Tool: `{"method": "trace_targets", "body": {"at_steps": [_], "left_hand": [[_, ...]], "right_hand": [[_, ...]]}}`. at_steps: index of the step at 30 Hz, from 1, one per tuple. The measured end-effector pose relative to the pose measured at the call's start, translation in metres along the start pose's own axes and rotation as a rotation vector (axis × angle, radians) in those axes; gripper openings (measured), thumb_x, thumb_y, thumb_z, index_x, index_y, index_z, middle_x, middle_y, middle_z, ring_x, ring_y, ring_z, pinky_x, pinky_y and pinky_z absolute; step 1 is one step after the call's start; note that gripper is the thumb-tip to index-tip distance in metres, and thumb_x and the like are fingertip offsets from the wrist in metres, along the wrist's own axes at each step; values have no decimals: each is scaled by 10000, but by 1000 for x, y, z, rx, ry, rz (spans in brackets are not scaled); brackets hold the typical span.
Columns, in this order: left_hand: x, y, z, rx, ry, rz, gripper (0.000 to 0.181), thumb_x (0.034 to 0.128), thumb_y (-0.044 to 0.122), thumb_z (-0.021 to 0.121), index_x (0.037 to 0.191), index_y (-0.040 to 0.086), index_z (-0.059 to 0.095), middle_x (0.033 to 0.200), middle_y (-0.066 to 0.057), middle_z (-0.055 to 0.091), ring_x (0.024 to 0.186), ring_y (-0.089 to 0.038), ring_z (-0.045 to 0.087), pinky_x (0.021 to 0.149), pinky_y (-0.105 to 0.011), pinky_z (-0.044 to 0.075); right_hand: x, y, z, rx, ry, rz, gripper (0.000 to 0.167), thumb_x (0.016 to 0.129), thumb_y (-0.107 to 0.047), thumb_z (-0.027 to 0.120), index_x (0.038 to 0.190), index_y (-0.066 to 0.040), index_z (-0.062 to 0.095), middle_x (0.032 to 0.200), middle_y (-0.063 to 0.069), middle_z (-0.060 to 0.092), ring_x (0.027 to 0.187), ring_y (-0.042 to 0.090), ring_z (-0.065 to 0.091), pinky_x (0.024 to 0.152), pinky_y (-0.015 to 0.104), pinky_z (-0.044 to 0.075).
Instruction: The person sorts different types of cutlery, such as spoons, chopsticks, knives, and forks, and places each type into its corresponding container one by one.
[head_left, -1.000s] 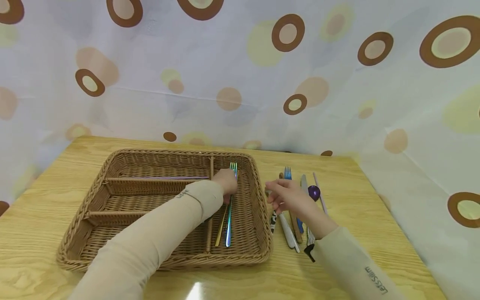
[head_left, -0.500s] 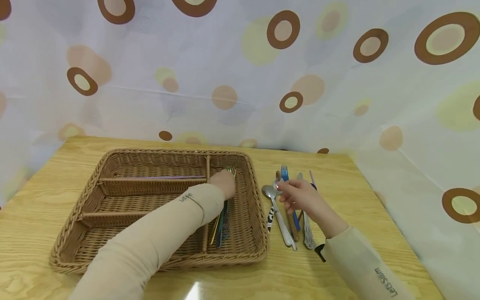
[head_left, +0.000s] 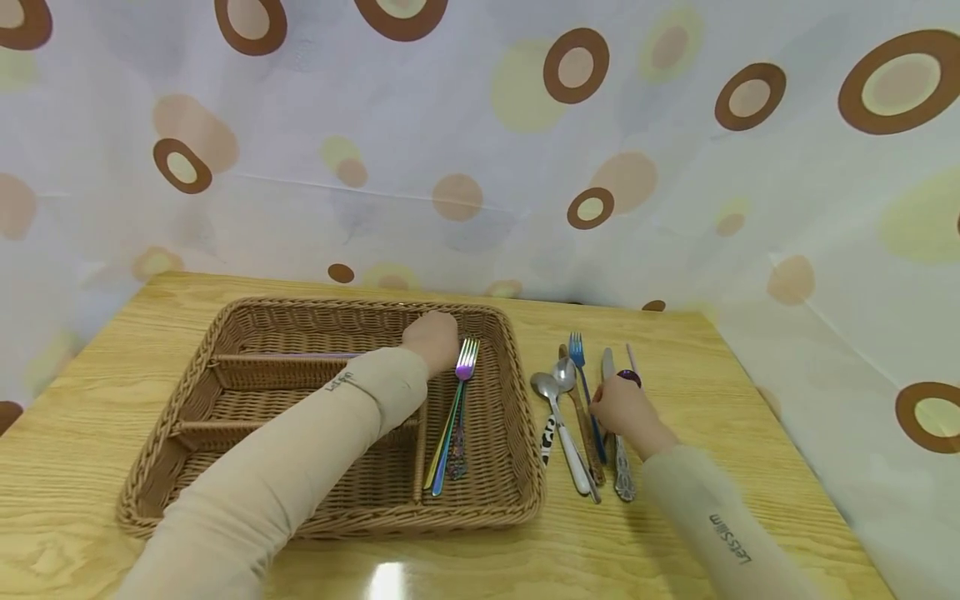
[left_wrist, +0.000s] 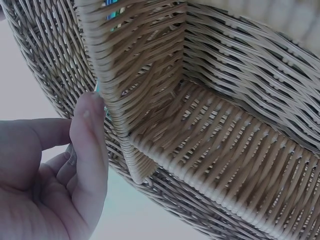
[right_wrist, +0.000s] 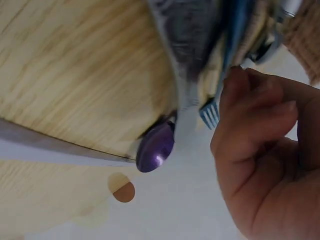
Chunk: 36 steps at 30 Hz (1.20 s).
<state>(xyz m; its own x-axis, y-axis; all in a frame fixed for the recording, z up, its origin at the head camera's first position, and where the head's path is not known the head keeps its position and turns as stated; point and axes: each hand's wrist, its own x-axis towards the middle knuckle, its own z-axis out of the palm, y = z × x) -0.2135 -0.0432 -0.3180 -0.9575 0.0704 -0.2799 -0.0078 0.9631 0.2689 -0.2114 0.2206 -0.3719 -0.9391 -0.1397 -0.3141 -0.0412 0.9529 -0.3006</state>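
My left hand (head_left: pixel 433 340) is above the wicker basket's (head_left: pixel 528 467) right divider (left_wrist: pixel 117 75), holding nothing, its fingers loosely bent. Several forks (head_left: pixel 467 360) lie together in the right compartment, gold and rainbow-coloured ones among them. Outside the basket, my right hand (head_left: pixel 626 410) is low over the loose cutlery. Its bent fingertips meet at the blue fork (head_left: pixel 577 350); whether they pinch it I cannot tell. In the right wrist view the fork's tines (right_wrist: pixel 210 115) show beside the fingers, with a purple spoon (right_wrist: pixel 156 146) farther left.
Spoons (head_left: pixel 546 385), a white handle (head_left: pixel 576 467), a brown handle (head_left: pixel 597 471) and an ornate silver handle (head_left: pixel 623 479) lie right of the basket. A purple stick (head_left: pixel 300 356) lies in the back left compartment. A patterned cloth (head_left: pixel 457 125) hangs behind the table (head_left: pixel 750 467).
My left hand has let go of the forks and moved back and left onto the divider. My right hand has moved right and down to the blue fork, uncovering the spoons.
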Motion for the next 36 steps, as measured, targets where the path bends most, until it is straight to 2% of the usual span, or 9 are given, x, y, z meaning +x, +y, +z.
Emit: {"method": "trace_targets", "body": {"at_steps": [5,9,14,17,20,23,28,31,36], "left_hand": [[-1,-2,-1,-8,-2,-11,209,941,34,450,845,43,635,665,-48,545,508,-110,394,449,-236,326],[-1,-2,-1,-15,-6,-5,227,943,38,450,771,66,595,618,-30,488,498,-109,383,450,-238,327],[0,-2,-1,-22,-13,-6,217,942,43,455,817,60,631,648,-41,538,490,-109,390,445,-242,328],[1,-3,-1,-39,-17,-6,256,943,45,449,731,79,589,582,-26,486,459,-104,354,430,-242,316],[3,-6,0,-64,-22,-4,323,941,45,445,626,112,474,510,2,383,433,-96,306,416,-239,298],[3,-7,1,-82,-25,3,360,940,52,447,590,127,411,483,13,345,417,-94,300,408,-236,295],[3,-9,2,-99,-35,4,368,941,74,453,579,129,415,486,7,388,415,-96,338,410,-230,310],[3,-9,2,-112,-33,5,375,936,81,453,564,122,440,479,6,431,406,-92,380,406,-216,331],[2,-8,2,-114,-18,9,332,931,82,460,613,91,557,525,-32,574,416,-112,497,403,-221,394]], "right_hand": [[6,-2,6,-127,-2,49,256,893,-167,573,674,-35,557,591,38,513,532,167,507,506,292,406],[9,-1,6,-122,-25,32,275,904,-164,575,663,-34,546,560,18,473,499,134,467,513,267,403],[13,2,8,-93,-40,4,289,912,-142,568,646,-32,543,526,-3,451,472,108,443,511,243,404],[13,5,9,-59,-29,-2,321,906,-140,568,600,-52,527,514,-3,471,472,112,460,518,250,412],[13,7,7,29,-35,3,340,905,-138,556,576,-57,533,484,-9,494,447,105,485,506,259,446],[14,9,5,169,-54,30,307,916,-138,538,631,-28,573,473,-11,505,432,90,504,492,252,479],[16,10,2,466,-105,85,255,953,-150,500,732,-28,541,515,-28,476,454,44,486,478,192,461],[15,9,1,613,-133,90,250,976,-154,461,789,-7,538,543,-39,466,476,31,463,483,177,439],[11,3,-3,739,-172,59,290,1005,-166,404,1040,99,516,609,-40,459,526,31,441,514,182,421]]}}
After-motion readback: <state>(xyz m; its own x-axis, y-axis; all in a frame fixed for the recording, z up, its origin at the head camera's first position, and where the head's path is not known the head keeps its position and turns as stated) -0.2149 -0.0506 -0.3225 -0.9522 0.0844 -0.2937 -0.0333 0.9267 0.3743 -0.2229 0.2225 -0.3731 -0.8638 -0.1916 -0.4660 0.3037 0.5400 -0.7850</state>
